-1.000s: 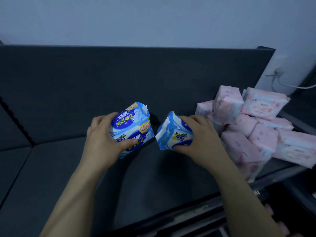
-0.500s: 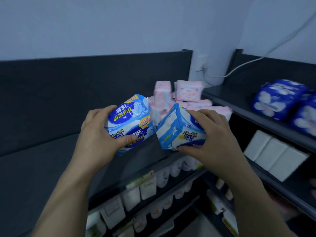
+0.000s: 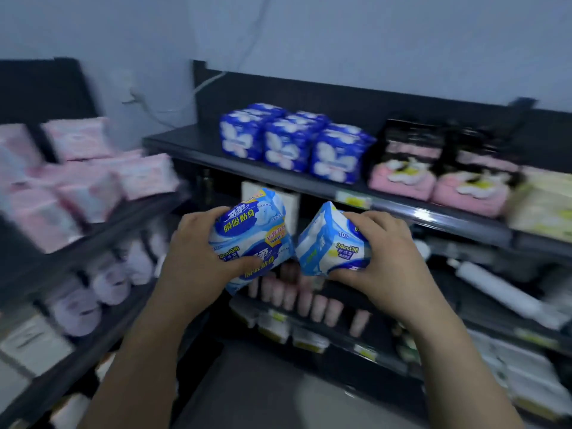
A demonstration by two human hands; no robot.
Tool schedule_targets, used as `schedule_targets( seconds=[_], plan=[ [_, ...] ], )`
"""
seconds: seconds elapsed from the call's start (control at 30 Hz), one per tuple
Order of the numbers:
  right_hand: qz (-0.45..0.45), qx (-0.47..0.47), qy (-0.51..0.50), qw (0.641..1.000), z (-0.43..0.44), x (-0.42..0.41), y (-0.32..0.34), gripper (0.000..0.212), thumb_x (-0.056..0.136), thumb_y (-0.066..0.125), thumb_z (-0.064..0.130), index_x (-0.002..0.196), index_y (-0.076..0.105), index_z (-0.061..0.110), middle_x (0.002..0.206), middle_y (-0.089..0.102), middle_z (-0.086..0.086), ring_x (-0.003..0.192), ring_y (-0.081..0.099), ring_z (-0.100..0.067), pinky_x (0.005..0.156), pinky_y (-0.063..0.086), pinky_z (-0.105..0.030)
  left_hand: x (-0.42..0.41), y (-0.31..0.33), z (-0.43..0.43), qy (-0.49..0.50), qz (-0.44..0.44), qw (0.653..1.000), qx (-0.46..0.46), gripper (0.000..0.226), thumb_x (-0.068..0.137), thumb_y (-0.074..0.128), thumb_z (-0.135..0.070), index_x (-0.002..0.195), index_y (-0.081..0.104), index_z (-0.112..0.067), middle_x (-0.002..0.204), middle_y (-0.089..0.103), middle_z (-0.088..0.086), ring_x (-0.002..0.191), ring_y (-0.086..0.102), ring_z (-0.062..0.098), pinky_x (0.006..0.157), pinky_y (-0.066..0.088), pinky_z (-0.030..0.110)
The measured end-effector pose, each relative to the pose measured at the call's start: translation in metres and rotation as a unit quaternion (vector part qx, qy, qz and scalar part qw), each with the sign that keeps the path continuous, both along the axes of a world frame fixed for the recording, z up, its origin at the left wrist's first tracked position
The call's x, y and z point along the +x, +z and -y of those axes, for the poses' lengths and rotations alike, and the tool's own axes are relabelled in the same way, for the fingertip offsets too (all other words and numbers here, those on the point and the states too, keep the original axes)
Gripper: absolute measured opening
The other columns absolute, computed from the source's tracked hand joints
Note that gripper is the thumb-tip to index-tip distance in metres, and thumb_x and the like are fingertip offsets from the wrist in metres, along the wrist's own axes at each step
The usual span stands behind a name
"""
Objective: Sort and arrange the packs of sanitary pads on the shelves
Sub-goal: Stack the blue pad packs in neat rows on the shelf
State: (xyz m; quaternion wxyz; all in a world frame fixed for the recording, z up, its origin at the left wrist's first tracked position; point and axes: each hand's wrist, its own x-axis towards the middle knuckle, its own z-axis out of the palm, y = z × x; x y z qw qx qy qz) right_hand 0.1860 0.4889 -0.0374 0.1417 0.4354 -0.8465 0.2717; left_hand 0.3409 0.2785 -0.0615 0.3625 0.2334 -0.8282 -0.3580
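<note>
**Two light-blue packs held before the corner shelves**

The left hand curls round a light-blue pack, with the thumb across its front. The right hand grips a second light-blue pack, fingers wrapped over its top. Both packs hang in the air, nearly touching, below the front edge of the top shelf. On that shelf stand dark-blue packs, with pink-and-black packs and pale yellow packs to their right. Pink packs lie heaped on the left shelf. Pink tubes line a lower shelf behind the hands.
</note>
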Motion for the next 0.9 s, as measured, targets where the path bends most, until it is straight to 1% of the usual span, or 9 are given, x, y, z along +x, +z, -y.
schedule_targets(
  seconds=[0.1,0.17,0.3,0.37,0.47,0.6,0.7,0.83,0.9],
  plan=[
    [0.010,0.010,-0.072,0.997,-0.071,-0.024,-0.001,0.084,0.061,0.085,0.038,0.136,0.049,0.034,0.123,0.049,0.008,0.114,0.037,-0.015,0.097,0.037,-0.031,-0.053,0.000,-0.049,-0.075,0.002,0.997,-0.004,0.077,0.050,0.095,-0.026,0.114,0.055,-0.040,0.109,0.048,-0.010,0.099,0.055,0.006,0.085,0.040,0.014],
    [0.008,0.009,-0.123,0.992,-0.114,-0.036,0.000,0.084,0.061,0.085,0.038,0.137,0.049,0.033,0.122,0.049,0.009,0.113,0.037,-0.015,0.096,0.037,-0.031,-0.088,0.001,-0.079,-0.131,0.009,0.991,-0.008,0.074,0.049,0.095,-0.032,0.112,0.056,-0.039,0.110,0.052,-0.008,0.101,0.056,0.008,0.087,0.043,0.019],
    [0.013,0.003,-0.216,0.976,-0.192,-0.058,-0.005,0.082,0.061,0.085,0.037,0.135,0.049,0.033,0.121,0.049,0.009,0.113,0.039,-0.017,0.095,0.035,-0.029,-0.152,0.003,-0.141,-0.213,0.026,0.976,-0.022,0.082,0.051,0.094,-0.032,0.124,0.057,-0.028,0.117,0.050,-0.004,0.107,0.051,0.012,0.095,0.041,0.026],
    [0.016,0.006,-0.261,0.965,-0.226,-0.068,-0.007,0.083,0.061,0.084,0.039,0.135,0.049,0.034,0.124,0.049,0.009,0.115,0.039,-0.017,0.097,0.036,-0.030,-0.180,0.002,-0.171,-0.248,0.025,0.968,-0.019,0.084,0.050,0.095,-0.034,0.125,0.056,-0.031,0.115,0.048,-0.008,0.107,0.051,0.012,0.098,0.042,0.029],
    [0.024,0.005,-0.314,0.949,-0.271,-0.084,-0.010,0.084,0.061,0.085,0.041,0.136,0.048,0.033,0.125,0.048,0.010,0.116,0.038,-0.016,0.098,0.036,-0.031,-0.225,0.000,-0.213,-0.300,0.023,0.953,-0.012,0.083,0.046,0.094,-0.043,0.119,0.057,-0.038,0.107,0.047,-0.017,0.103,0.051,0.009,0.095,0.041,0.027],
    [0.016,0.001,-0.371,0.929,-0.322,-0.112,-0.008,0.084,0.061,0.085,0.040,0.136,0.049,0.032,0.122,0.049,0.009,0.114,0.040,-0.017,0.096,0.036,-0.030,-0.287,0.003,-0.267,-0.355,0.025,0.935,-0.007,0.073,0.054,0.093,-0.035,0.112,0.051,-0.047,0.103,0.045,-0.018,0.104,0.051,0.010,0.096,0.040,0.028],
    [0.007,0.004,-0.404,0.915,-0.356,-0.139,-0.001,0.084,0.061,0.085,0.038,0.136,0.049,0.031,0.120,0.049,0.009,0.111,0.039,-0.015,0.092,0.033,-0.026,-0.334,0.012,-0.305,-0.380,0.027,0.925,-0.002,0.078,0.058,0.091,-0.035,0.127,0.054,-0.036,0.111,0.045,-0.010,0.109,0.051,0.012,0.097,0.038,0.026],
    [-0.004,0.004,-0.439,0.899,-0.399,-0.184,0.012,0.083,0.060,0.084,0.039,0.135,0.050,0.032,0.120,0.048,0.010,0.111,0.038,-0.015,0.090,0.031,-0.025,-0.394,0.032,-0.348,-0.416,0.012,0.909,-0.008,0.075,0.063,0.088,-0.038,0.129,0.053,-0.034,0.115,0.045,-0.008,0.110,0.049,0.011,0.099,0.039,0.027],
    [-0.009,0.001,-0.456,0.890,-0.420,-0.208,0.018,0.083,0.060,0.084,0.040,0.135,0.050,0.031,0.121,0.049,0.009,0.112,0.039,-0.017,0.093,0.034,-0.028,-0.425,0.040,-0.368,-0.424,0.007,0.906,-0.013,0.076,0.066,0.085,-0.043,0.133,0.050,-0.033,0.118,0.044,-0.009,0.114,0.048,0.012,0.103,0.039,0.030]
  ],
)
